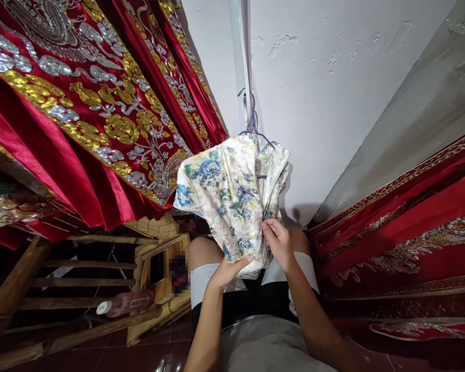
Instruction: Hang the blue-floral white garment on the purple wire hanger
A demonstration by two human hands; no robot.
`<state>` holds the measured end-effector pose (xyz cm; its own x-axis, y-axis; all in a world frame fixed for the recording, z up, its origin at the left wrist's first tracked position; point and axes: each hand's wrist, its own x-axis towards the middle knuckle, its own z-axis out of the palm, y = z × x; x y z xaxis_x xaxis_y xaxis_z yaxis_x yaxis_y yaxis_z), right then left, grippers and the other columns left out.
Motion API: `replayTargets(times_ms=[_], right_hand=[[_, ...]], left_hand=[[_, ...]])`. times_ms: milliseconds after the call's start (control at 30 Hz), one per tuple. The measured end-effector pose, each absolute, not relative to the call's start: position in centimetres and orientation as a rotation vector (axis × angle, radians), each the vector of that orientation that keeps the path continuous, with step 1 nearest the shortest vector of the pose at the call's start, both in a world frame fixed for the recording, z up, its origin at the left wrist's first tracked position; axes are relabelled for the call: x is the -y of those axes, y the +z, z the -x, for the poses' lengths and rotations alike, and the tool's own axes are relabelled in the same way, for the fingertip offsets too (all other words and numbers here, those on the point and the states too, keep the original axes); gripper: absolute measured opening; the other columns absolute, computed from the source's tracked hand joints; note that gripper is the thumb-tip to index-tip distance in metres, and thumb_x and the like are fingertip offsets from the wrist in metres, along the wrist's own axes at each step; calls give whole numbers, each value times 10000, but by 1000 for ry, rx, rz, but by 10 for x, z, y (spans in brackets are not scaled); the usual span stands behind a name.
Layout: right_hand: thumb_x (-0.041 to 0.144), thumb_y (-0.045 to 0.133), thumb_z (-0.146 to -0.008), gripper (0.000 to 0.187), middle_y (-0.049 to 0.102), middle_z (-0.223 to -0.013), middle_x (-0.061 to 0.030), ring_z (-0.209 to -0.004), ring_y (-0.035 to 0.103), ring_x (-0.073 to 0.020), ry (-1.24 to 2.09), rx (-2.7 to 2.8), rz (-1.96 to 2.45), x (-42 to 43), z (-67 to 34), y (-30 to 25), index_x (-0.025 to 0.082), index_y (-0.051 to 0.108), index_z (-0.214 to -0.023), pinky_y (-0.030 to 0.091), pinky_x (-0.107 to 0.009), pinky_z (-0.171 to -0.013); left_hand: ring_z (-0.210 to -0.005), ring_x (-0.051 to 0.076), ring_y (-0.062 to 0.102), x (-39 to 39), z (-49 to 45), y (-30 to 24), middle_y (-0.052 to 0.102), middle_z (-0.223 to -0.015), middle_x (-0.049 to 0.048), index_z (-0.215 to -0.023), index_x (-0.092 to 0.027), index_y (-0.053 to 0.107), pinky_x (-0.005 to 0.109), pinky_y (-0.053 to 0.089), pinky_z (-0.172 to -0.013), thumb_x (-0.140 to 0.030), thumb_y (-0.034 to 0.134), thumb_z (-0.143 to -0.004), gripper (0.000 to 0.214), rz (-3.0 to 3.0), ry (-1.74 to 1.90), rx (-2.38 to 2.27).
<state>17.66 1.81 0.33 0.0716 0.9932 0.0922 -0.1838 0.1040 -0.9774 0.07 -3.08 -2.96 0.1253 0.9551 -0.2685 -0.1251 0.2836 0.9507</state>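
Evidently the floral top (232, 206) is the thing in hand: it hangs from a purple hanger (253, 116) in front of the white wall (313, 77), its lower part reaching down between the person's knees. The top is cream with blue, yellow and green flowers and short sleeves, and its front opening falls toward the right side, with the hanger's bar showing inside the neck. The left hand (229, 270) holds the lower hem at its left corner, thumb laid flat over the cloth; the fingers are behind the fabric, so how tightly they close cannot be told. The right hand (278, 238) is nearly closed, thumb and fingertips pinching the edge of the front opening a little higher up. The hanger's hook is up against a pale upright bar (238, 46) on the wall. To the left hang red garments (124, 129) with gold and silver embroidery, and below them stands a bamboo seat (89, 281) with a pinkish bottle (129, 304) lying on it, near a woven basket-like piece (151, 226). More red embroidered cloth (430, 217) fills the right side.
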Motion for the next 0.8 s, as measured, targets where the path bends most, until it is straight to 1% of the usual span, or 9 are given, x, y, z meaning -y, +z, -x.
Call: replayTargets(times_ms=[100, 167, 300, 467, 567, 667, 733, 800], right_hand=[[481, 682, -856, 288, 483, -587, 41, -548, 440, -127, 1180, 1055, 1060, -16, -178, 5, 210, 608, -792, 348, -267, -529], [487, 672, -866, 286, 485, -568, 43, -542, 452, -133, 1185, 1058, 1071, -15, -179, 7, 209, 622, -823, 355, -272, -532], [532, 674, -868, 327, 492, -589, 39, -553, 462, -141, 1182, 1089, 1046, -13, -176, 11, 208, 633, -864, 363, -275, -532], [502, 642, -896, 328, 461, -586, 43, -545, 421, -123, 1156, 1138, 1042, -11, -168, 15, 217, 578, -746, 344, -259, -519], [486, 638, -896, 329, 496, -537, 41, -510, 435, -118, 1196, 1132, 1018, -9, -171, 18, 216, 577, -718, 359, -255, -515], [461, 670, -872, 311, 570, -521, 19, -470, 439, -112, 1204, 1129, 1043, -5, -178, 23, 205, 605, -708, 359, -253, -492], [444, 692, -855, 304, 604, -524, 1, -459, 451, -111, 1206, 1139, 1073, -1, -181, 26, 198, 617, -695, 360, -252, -479], [439, 703, -851, 306, 615, -521, -7, -455, 459, -111, 1218, 1152, 1083, 3, -180, 29, 193, 624, -686, 361, -252, -472]], left_hand=[[-1508, 388, 406, 31, 0, -29, 663, -1409, 168, -1362, -168, 636, 577, 220, -1287, -494, 937, -609, 874, -961, 988, -1156], [-1507, 398, 404, 31, 1, -29, 653, -1423, 169, -1373, -167, 627, 586, 209, -1288, -505, 936, -605, 894, -964, 974, -1157], [-1517, 383, 393, 33, 2, -27, 646, -1433, 168, -1386, -174, 623, 545, 282, -1274, -502, 923, -630, 877, -972, 954, -1143], [-1489, 377, 439, 34, 2, -28, 662, -1410, 161, -1394, -181, 615, 530, 341, -1249, -460, 932, -617, 884, -928, 1018, -1144], [-1465, 368, 475, 28, 4, -38, 646, -1422, 173, -1368, -169, 617, 510, 357, -1239, -494, 898, -654, 833, -877, 1148, -1227], [-1406, 381, 533, 20, 6, -50, 639, -1395, 218, -1308, -120, 620, 502, 365, -1227, -532, 856, -683, 785, -909, 1274, -1432], [-1407, 388, 518, 17, 2, -54, 568, -1455, 244, -1379, -109, 541, 518, 366, -1218, -522, 834, -709, 840, -982, 1414, -1597], [-1476, 370, 427, 18, -8, -51, 425, -1571, 235, -1482, -148, 421, 515, 329, -1237, -472, 812, -759, 883, -1108, 1636, -1730]])
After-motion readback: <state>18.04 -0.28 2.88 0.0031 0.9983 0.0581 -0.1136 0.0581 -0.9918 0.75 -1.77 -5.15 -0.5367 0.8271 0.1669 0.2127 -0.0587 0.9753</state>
